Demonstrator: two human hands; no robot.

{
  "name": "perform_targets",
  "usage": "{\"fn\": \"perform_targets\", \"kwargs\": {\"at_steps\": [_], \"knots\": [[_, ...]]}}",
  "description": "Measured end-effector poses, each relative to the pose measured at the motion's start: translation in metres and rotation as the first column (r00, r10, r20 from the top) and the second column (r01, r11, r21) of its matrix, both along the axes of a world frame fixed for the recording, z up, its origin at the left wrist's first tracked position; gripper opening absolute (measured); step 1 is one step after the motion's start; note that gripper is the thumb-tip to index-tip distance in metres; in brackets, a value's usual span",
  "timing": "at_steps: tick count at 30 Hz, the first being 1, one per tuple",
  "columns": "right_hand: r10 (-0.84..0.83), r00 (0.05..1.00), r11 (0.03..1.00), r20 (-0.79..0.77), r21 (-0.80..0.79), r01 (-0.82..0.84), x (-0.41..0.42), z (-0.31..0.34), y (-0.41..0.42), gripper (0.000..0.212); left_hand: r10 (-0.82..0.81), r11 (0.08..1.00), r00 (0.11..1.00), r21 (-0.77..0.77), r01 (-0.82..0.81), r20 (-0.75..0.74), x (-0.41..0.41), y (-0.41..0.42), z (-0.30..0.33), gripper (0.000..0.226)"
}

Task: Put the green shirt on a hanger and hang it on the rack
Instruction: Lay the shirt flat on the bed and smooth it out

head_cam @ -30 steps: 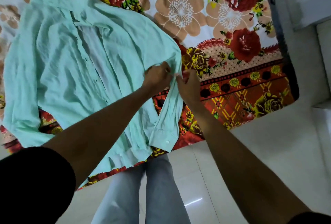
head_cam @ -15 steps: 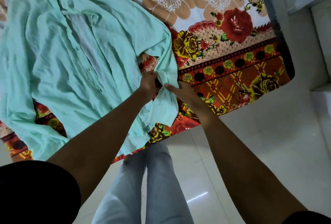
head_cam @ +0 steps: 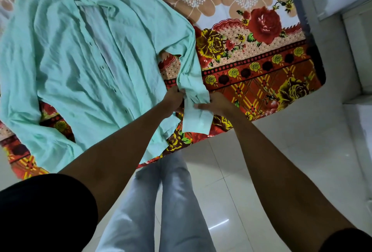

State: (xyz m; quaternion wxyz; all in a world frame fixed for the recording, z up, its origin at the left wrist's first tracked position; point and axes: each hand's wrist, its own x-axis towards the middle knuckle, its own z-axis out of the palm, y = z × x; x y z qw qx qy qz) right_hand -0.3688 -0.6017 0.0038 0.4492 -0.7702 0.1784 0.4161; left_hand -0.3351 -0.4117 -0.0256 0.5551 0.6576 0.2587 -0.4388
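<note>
Gripping the green shirt [head_cam: 80, 66] sleeve cuff [head_cam: 196, 120] — left hand [head_cam: 174, 100], right hand [head_cam: 218, 105], fingers seemingly pinching; floral bedsheet [head_cam: 251, 54] beneath

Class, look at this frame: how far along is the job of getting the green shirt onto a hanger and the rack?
Early. Done: the green shirt is spread front-up on the floral bedsheet. In hand: the left hand and right hand both hold the sleeve end near the cuff. Left: no hanger or rack is in view, so hanging has not begun.
</note>
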Motion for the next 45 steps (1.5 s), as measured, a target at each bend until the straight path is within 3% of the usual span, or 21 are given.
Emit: {"fn": "perform_targets", "kwargs": {"at_steps": [2, 5, 8, 10, 13, 16, 20, 24, 28, 30, 32, 35, 37, 40, 42, 45], "knots": [[0.114, 0.993, 0.992, 0.003, -0.057, -0.114, -0.004, 0.001, -0.003, 0.036, 0.067, 0.997, 0.994, -0.042, -0.071, -0.080, -0.007, -0.004, 0.003, 0.029], [0.067, 0.993, 0.978, 0.099, -0.203, -0.046, -0.008, -0.001, -0.003, 0.038, 0.120, 0.990, 0.983, -0.054, -0.129, -0.136, -0.012, -0.006, 0.004, 0.028], [0.091, 0.986, 0.924, 0.138, -0.381, -0.032, -0.011, 0.001, 0.007, 0.055, 0.025, 0.994, 0.999, 0.103, -0.027, 0.022, -0.015, -0.004, 0.003, 0.023], [0.149, 0.953, 0.858, 0.264, -0.514, 0.008, -0.010, 0.008, 0.025, 0.055, -0.055, 0.970, 0.977, 0.244, 0.003, 0.206, -0.012, 0.003, 0.007, 0.026], [0.290, 0.786, 0.826, 0.547, -0.557, 0.082, 0.004, 0.015, 0.066, 0.041, -0.124, 0.922, 0.875, 0.380, -0.073, 0.468, -0.001, 0.023, 0.022, 0.022], [0.453, 0.667, 0.847, 0.592, -0.519, -0.115, 0.038, 0.015, 0.116, 0.039, -0.021, 0.879, 0.806, 0.395, -0.267, 0.591, 0.020, 0.060, 0.030, 0.016], [0.663, 0.488, 0.745, 0.567, -0.567, -0.352, 0.095, 0.002, 0.173, 0.046, 0.030, 0.814, 0.796, 0.448, -0.370, 0.604, 0.053, 0.114, 0.022, 0.026], [0.755, 0.398, 0.656, 0.522, -0.578, -0.486, 0.163, -0.009, 0.213, 0.064, 0.058, 0.825, 0.824, 0.437, -0.357, 0.564, 0.086, 0.153, 0.009, 0.045], [0.783, 0.430, 0.622, 0.449, -0.558, -0.549, 0.218, -0.013, 0.230, 0.072, 0.127, 0.858, 0.843, 0.369, -0.357, 0.522, 0.121, 0.165, 0.003, 0.068], [0.803, 0.471, 0.595, 0.366, -0.546, -0.590, 0.239, -0.014, 0.234, 0.076, 0.162, 0.862, 0.840, 0.340, -0.375, 0.518, 0.137, 0.165, 0.000, 0.069], [0.774, 0.526, 0.629, 0.353, -0.523, -0.575, 0.257, -0.015, 0.237, 0.078, 0.158, 0.876, 0.858, 0.330, -0.350, 0.489, 0.151, 0.165, -0.002, 0.054], [0.671, 0.639, 0.738, 0.375, -0.415, -0.532, 0.276, -0.014, 0.244, 0.069, 0.154, 0.881, 0.882, 0.343, -0.327, 0.444, 0.165, 0.166, -0.003, 0.009], [0.619, 0.674, 0.785, 0.404, -0.365, -0.501, 0.285, -0.015, 0.243, 0.057, 0.261, 0.878, 0.873, 0.274, -0.392, 0.412, 0.166, 0.164, -0.002, 0.012], [0.588, 0.718, 0.806, 0.373, -0.348, -0.479, 0.291, -0.015, 0.242, 0.060, 0.458, 0.842, 0.820, 0.128, -0.524, 0.343, 0.158, 0.164, -0.002, 0.008], [0.617, 0.701, 0.784, 0.358, -0.359, -0.506, 0.294, -0.018, 0.243, 0.062, 0.515, 0.834, 0.809, 0.051, -0.549, 0.283, 0.149, 0.165, -0.002, 0.017], [0.684, 0.656, 0.728, 0.318, -0.355, -0.587, 0.293, -0.021, 0.244, 0.075, 0.490, 0.851, 0.832, 0.065, -0.521, 0.260, 0.129, 0.163, 0.002, 0.050]]}}
